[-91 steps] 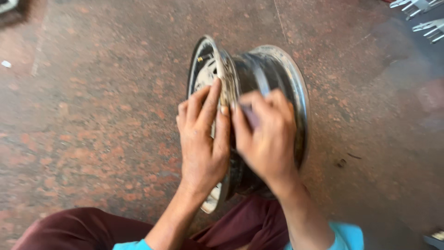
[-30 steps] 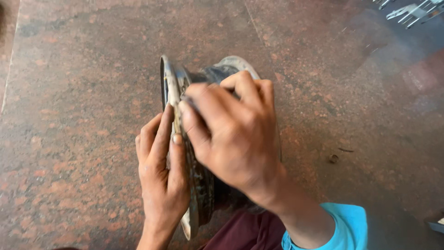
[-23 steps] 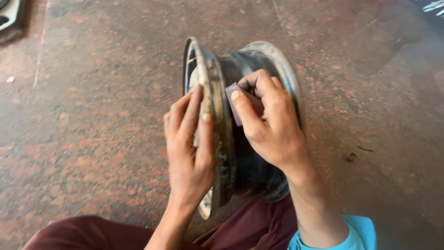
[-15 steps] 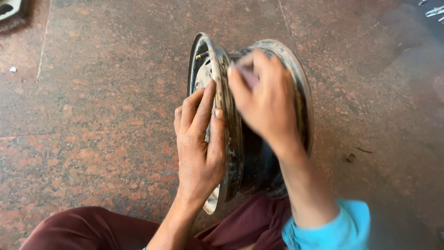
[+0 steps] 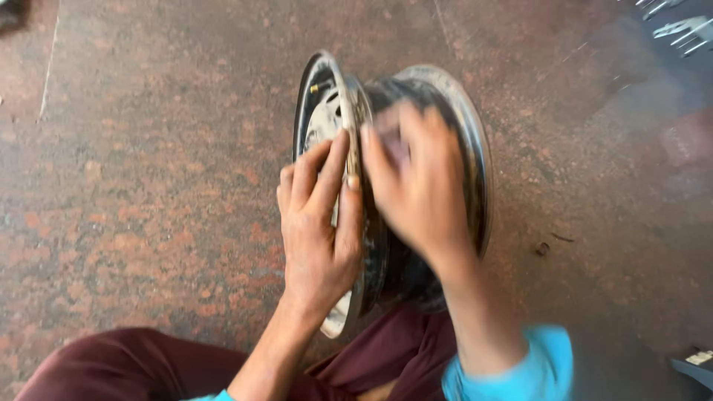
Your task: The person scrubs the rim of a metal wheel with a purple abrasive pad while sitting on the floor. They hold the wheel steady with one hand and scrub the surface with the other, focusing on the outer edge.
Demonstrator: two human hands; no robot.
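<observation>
Taking up pretty much the whole view is a reddish-brown speckled stone floor, with a thin seam line seen running down its far left part. Stood up on edge in the middle of that floor is a bare metal wheel rim, no tyre on it, with the shiny left flange turned toward the left and the dark barrel seen between the two flanges; the near bottom of it is tucked against a leg in maroon trousers, which fills the near left corner. The left hand is laid flat against the left flange, fingers held straight and close together, pointing to the far side, so the rim is steadied rather than gripped. The right hand is placed over the barrel just right of that, badly blurred, with the fingers bunched together and curled down; something small and pale seems to be pinched under the fingertips, but what it is can't be told from the blur. A bright blue cuff is seen at the right wrist. Off in the far right corner a few metal tools are spotted, well apart from the rim, and a tiny dark speck is left lying on the floor just right of it.
</observation>
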